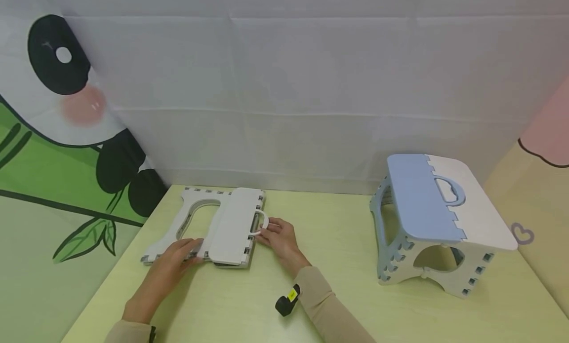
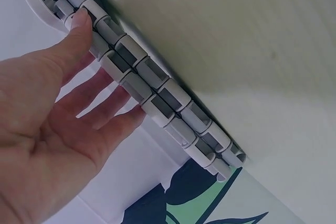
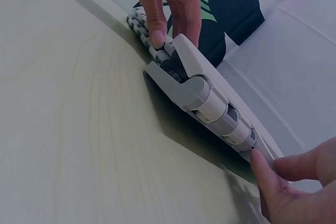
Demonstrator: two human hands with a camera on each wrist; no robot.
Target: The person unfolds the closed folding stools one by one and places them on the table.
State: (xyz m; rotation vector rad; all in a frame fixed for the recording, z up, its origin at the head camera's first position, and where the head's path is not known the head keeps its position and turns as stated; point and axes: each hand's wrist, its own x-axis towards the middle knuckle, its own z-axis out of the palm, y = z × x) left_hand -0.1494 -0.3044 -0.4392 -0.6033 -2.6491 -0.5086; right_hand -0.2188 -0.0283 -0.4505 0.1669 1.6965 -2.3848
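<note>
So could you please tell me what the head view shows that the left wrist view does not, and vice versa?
Only the head view shows the blue-and-white stool, the right hand and the white handle it touches.
Only the left wrist view shows the paired hinge rows close up, with the left thumb against them.
Both show the left hand gripping the folded stool, the tabletop and printed backdrop.

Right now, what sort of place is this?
Probably a makeshift indoor recording setup: creased pale backdrop behind a light wood-look tabletop, with large cartoon artwork on the left side.
</note>
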